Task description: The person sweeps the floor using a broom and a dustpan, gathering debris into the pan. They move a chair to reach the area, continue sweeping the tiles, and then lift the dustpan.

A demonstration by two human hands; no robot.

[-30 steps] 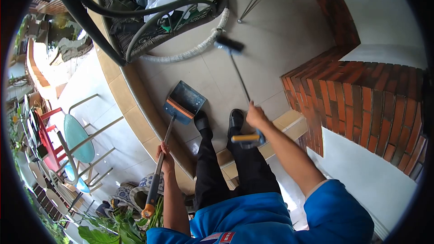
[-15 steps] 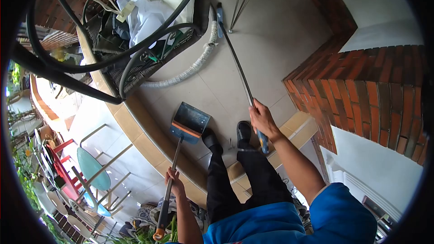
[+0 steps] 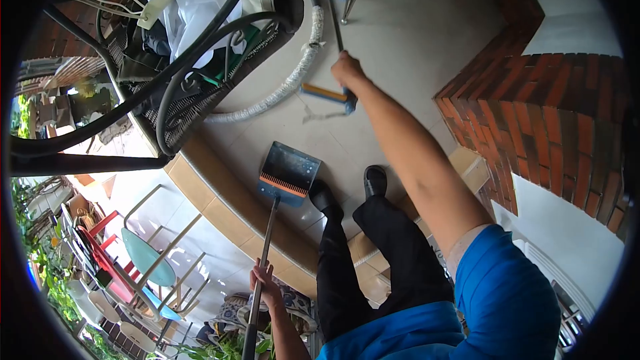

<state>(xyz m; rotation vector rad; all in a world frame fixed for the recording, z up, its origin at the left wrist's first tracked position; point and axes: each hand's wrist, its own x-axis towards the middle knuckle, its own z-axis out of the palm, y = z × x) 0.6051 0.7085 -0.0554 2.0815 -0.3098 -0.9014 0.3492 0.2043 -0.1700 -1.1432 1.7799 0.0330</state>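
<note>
Tiled floor (image 3: 407,40), right hand (image 3: 349,70) gripping brush (image 3: 335,21), dustpan (image 3: 292,165) beyond left hand (image 3: 267,285) clasping its handle (image 3: 268,235)

A single wide, fisheye view looks from the wearer's head, facing forward and steeply down over the blue shirt (image 3: 393,333), which fills the bottom edge, nearest of all. Beyond it come the left hand (image 3: 268,287), the black shoes (image 3: 375,181), then the right hand (image 3: 348,70) and the tiled floor (image 3: 427,47). Brickwork (image 3: 533,107) borders the right; dark curved corners frame everything.
</note>
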